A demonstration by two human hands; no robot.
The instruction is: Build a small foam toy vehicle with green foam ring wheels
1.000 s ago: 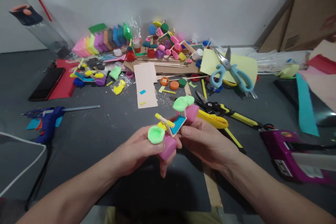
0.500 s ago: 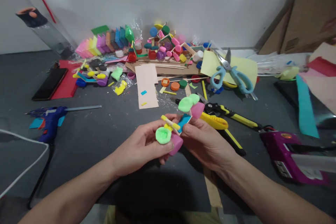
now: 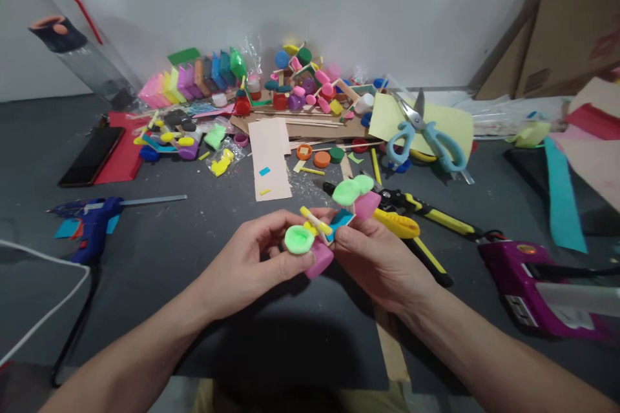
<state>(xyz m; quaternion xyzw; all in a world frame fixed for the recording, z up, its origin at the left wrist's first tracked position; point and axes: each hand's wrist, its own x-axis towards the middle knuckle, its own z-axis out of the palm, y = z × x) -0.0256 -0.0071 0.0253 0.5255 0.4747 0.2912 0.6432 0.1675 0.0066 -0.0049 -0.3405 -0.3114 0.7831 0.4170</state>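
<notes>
Between my two hands, above the tabletop, is a small handmade toy vehicle [image 3: 341, 221]. It has a blue-topped body, pink cap-like wheels, light green clay pieces over them, and a stick crossbar with yellow ends. My left hand [image 3: 256, 264] grips the near end, its thumb on the pink wheel below a cupped green clay piece [image 3: 299, 240]. My right hand [image 3: 380, 258] pinches the body, thumb against the side by the blue top. Most of the fingers behind and under the toy are hidden.
A blue glue gun [image 3: 92, 226] lies left. Behind the hands are a pale card [image 3: 270, 161], bottle caps [image 3: 322, 159] and scissors [image 3: 421, 132]. Yellow-black pliers [image 3: 426, 213], a yellow cutter [image 3: 397, 224] and a magenta device [image 3: 523, 284] lie right. Similar toys [image 3: 167, 139] and clay packs stand at the back.
My left hand and the near end of the toy have shifted slightly left and up, tilting the green clay piece a little. My right hand keeps its grip, almost unmoved.
</notes>
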